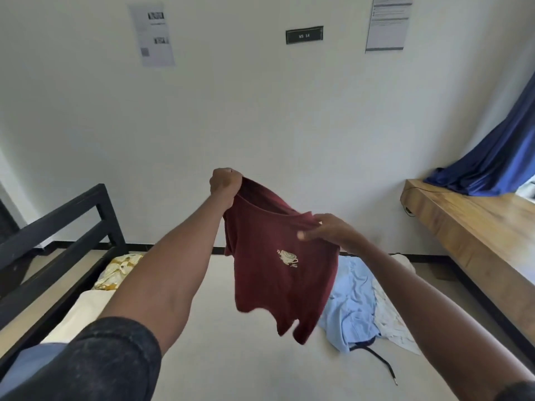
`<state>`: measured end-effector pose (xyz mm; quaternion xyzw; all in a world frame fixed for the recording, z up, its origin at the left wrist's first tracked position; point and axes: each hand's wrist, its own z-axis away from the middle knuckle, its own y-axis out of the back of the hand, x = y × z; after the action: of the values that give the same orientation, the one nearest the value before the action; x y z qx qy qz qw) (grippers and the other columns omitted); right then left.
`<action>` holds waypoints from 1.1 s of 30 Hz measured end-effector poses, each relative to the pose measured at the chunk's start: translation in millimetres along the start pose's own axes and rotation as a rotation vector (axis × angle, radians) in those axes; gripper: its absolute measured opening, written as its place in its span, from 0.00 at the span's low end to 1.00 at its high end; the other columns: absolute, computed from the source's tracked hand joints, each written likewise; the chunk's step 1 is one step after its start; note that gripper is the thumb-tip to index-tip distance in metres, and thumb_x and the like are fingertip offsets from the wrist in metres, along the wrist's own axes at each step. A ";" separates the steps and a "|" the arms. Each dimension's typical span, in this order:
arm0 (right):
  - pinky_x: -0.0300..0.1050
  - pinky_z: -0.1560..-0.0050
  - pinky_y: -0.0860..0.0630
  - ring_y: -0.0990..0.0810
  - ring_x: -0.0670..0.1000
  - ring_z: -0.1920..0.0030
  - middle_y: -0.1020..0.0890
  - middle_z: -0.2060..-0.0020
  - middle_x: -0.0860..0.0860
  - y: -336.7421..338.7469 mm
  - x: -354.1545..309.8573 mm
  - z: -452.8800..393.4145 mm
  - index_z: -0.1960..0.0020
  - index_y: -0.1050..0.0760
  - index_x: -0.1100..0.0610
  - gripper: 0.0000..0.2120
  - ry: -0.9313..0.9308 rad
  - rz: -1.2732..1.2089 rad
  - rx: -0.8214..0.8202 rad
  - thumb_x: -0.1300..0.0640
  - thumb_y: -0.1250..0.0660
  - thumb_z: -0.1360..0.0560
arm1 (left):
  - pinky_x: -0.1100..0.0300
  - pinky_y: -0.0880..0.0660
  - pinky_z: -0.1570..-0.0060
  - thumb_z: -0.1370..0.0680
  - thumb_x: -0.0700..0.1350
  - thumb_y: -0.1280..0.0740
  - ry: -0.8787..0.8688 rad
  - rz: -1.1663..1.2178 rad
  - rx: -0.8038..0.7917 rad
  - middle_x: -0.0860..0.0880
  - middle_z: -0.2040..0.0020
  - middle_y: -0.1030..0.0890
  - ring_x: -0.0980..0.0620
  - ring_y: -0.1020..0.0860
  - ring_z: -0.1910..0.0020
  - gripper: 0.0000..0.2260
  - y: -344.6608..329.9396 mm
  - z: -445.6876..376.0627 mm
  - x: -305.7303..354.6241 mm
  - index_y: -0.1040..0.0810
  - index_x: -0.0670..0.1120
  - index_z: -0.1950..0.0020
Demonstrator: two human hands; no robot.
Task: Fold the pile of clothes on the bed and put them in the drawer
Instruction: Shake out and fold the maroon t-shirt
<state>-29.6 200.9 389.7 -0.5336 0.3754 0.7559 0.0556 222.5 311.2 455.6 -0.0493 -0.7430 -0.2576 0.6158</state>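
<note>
Two hands, both yours, hold one garment aloft. Left hand (225,182): raised highest, fist curled tight round the upper edge of the maroon T-shirt (278,270). Right hand (333,231): lower and to the right, thumb and fingers pinching the shirt's other upper edge. The shirt hangs between them over the bed (231,357), clear of the mattress, with a small pale print on its front and its hem dangling loose.

Pile of clothes (362,308): on the mattress behind and right of the shirt; light blue garment on top, white fabric beside it, a dark drawstring trailing toward you.

Patterned yellow-and-white cloth (120,270): at the far left corner of the mattress, by the black bed frame (58,227).

Wooden ledge (469,227): along the right wall, blue curtain (498,157) draped onto it.

Wall: two printed sheets and one small dark sign (304,35).
</note>
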 end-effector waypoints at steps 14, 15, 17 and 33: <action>0.40 0.65 0.30 0.23 0.45 0.65 0.19 0.64 0.49 -11.4 -75.5 1.0 0.55 0.18 0.58 0.06 0.243 -0.013 0.324 0.55 0.29 0.25 | 0.60 0.31 0.37 0.32 0.44 0.22 -0.228 -0.033 -0.872 0.49 0.38 0.20 0.52 0.24 0.36 0.26 -9.9 64.2 5.1 0.23 0.45 0.35; 0.40 0.64 0.29 0.23 0.45 0.64 0.19 0.65 0.50 -15.3 -82.7 1.2 0.57 0.19 0.59 0.07 0.274 0.027 0.315 0.55 0.29 0.25 | 0.59 0.29 0.38 0.32 0.43 0.22 -0.236 -0.031 -0.965 0.47 0.40 0.18 0.51 0.22 0.38 0.23 -15.6 71.3 5.0 0.21 0.44 0.38; 0.42 0.62 0.28 0.23 0.46 0.64 0.20 0.65 0.50 -14.2 -89.4 1.3 0.59 0.20 0.59 0.12 0.281 0.102 0.307 0.51 0.27 0.26 | 0.59 0.26 0.41 0.29 0.39 0.24 -0.211 -0.016 -1.029 0.45 0.43 0.16 0.50 0.19 0.41 0.17 -19.8 76.6 5.2 0.18 0.41 0.41; 0.45 0.54 0.25 0.21 0.52 0.57 0.20 0.60 0.54 -25.6 -6.3 22.3 0.55 0.25 0.58 0.08 0.071 -0.422 0.010 0.62 0.26 0.29 | 0.60 0.33 0.66 0.36 0.40 0.42 0.066 0.589 -0.638 0.49 0.70 0.21 0.51 0.26 0.69 0.12 20.0 66.8 -30.1 0.19 0.46 0.71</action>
<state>-31.6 235.1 385.3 -0.6264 0.2608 0.7063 0.2017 178.0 365.4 426.5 -0.4389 -0.5603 -0.2888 0.6404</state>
